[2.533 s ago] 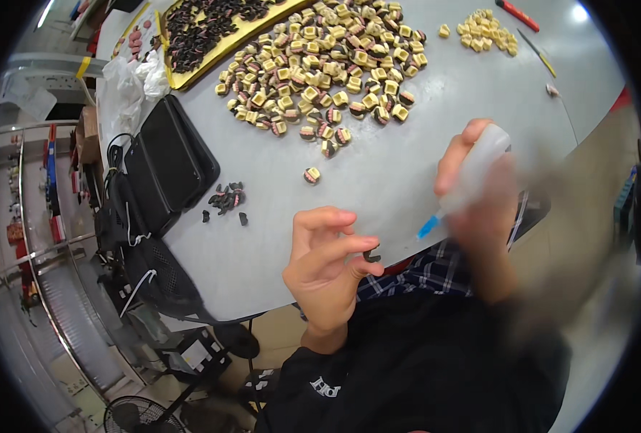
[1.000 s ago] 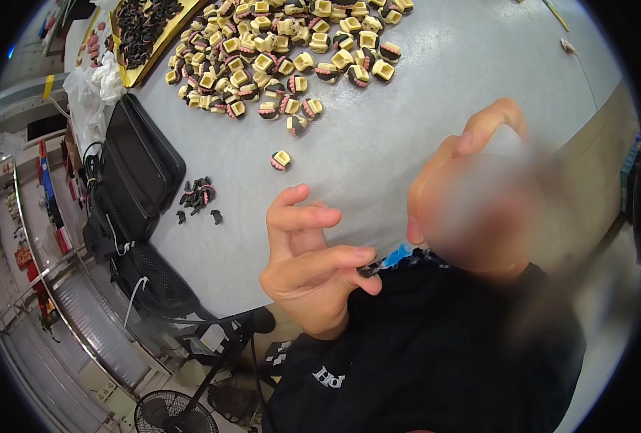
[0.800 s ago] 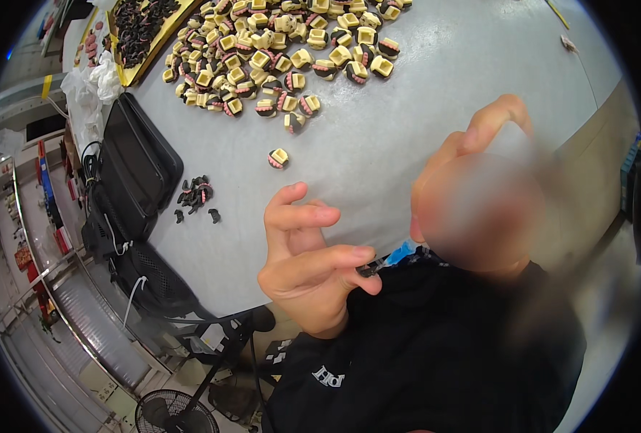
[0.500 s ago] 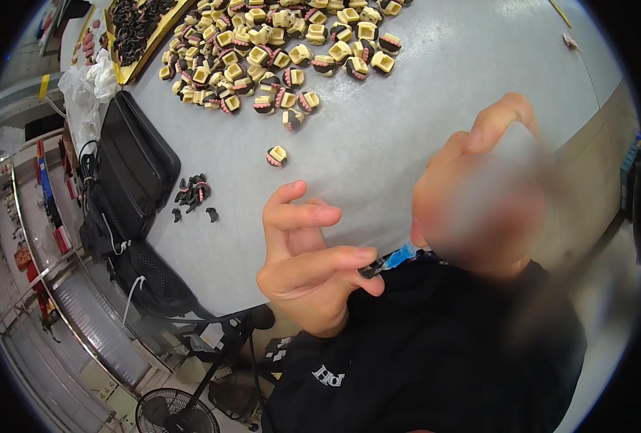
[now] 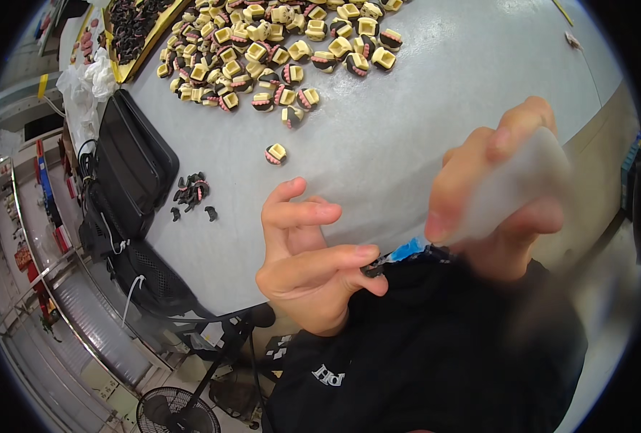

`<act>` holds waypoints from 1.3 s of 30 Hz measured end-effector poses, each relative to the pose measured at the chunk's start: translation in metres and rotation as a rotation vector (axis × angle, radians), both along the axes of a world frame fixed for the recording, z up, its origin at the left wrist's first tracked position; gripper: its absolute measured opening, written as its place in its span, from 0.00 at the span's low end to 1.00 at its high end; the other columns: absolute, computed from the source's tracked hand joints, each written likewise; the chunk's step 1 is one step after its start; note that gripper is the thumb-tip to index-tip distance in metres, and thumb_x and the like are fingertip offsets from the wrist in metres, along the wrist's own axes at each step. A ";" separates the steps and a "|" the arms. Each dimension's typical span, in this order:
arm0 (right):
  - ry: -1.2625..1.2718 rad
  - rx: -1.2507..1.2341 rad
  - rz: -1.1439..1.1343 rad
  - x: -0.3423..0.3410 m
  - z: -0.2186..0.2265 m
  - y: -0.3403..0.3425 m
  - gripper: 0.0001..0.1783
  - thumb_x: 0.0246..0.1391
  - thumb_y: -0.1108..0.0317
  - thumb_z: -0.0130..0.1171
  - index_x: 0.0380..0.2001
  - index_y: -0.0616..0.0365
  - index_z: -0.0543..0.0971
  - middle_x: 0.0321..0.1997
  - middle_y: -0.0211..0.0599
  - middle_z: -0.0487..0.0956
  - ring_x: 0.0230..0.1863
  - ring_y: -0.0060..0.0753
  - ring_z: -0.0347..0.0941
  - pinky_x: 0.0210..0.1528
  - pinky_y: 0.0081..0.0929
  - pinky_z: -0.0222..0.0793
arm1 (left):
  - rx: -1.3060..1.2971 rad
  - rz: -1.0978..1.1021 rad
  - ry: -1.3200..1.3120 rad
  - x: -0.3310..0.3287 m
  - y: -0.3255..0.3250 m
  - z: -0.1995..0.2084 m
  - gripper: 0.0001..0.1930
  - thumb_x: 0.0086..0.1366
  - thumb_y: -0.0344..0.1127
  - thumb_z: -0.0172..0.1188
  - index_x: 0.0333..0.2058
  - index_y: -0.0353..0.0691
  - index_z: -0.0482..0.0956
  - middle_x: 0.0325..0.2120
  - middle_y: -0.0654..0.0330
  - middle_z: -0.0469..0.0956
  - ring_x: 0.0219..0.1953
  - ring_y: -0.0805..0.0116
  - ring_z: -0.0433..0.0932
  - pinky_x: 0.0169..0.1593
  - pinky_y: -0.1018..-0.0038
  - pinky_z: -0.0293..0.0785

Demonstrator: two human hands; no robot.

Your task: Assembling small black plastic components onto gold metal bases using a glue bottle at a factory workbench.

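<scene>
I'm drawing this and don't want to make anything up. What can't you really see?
All in the head view:
Black piece: partly covered by the left hand's finger and thumb, so its full shape is hidden.
Blue tip: its far end is too small to tell whether it touches the piece.
Whitish bottle: blurred, so its contents don't show.
Right hand: partly hidden behind the bottle.
Cream-and-black pieces and yellow tray: cut off by the top edge.

A small black piece [image 5: 371,272] is pinched in the left hand [image 5: 306,274], partly covered. A translucent whitish bottle [image 5: 526,177], blurred, is held tilted in the right hand [image 5: 459,189], its blue nozzle [image 5: 407,249] directed down and leftward at the piece; whether contact is made cannot be told.
</scene>
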State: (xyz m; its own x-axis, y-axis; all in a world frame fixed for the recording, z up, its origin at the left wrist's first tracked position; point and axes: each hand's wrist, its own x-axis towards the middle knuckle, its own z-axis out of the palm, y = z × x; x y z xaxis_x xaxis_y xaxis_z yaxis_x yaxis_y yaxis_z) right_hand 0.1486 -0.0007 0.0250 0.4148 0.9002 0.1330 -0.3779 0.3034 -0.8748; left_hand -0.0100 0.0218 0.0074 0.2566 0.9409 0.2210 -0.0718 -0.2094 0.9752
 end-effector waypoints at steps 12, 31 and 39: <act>0.045 0.077 -0.040 -0.003 -0.004 0.001 0.29 0.53 0.43 0.48 0.41 0.58 0.58 0.18 0.38 0.72 0.10 0.20 0.62 0.11 0.10 0.54 | 0.036 -0.029 0.028 -0.003 0.001 -0.002 0.15 0.34 0.44 0.72 0.23 0.48 0.84 0.39 0.61 0.69 0.51 0.57 0.59 0.48 0.62 0.60; -0.107 0.050 -0.109 0.017 -0.007 0.000 0.26 0.54 0.47 0.49 0.46 0.57 0.62 0.34 0.39 0.72 0.25 0.21 0.63 0.27 0.14 0.58 | -0.067 -0.010 -0.129 -0.006 0.002 -0.003 0.17 0.36 0.43 0.74 0.26 0.44 0.82 0.41 0.60 0.66 0.54 0.58 0.58 0.51 0.64 0.60; -0.648 -0.037 -0.310 0.041 -0.009 0.006 0.17 0.51 0.72 0.57 0.44 0.62 0.69 0.47 0.44 0.73 0.40 0.31 0.71 0.45 0.22 0.66 | -0.245 -0.032 -0.385 -0.014 0.004 -0.004 0.15 0.45 0.33 0.70 0.32 0.35 0.80 0.45 0.58 0.65 0.57 0.58 0.58 0.53 0.66 0.57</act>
State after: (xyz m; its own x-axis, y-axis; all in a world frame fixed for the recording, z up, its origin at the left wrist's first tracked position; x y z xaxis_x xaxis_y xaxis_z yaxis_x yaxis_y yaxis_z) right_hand 0.1897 0.0053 0.0158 0.4996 0.7628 0.4106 0.3197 0.2782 -0.9058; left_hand -0.0237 0.0257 0.0032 0.2291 0.9703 0.0776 -0.4410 0.0324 0.8969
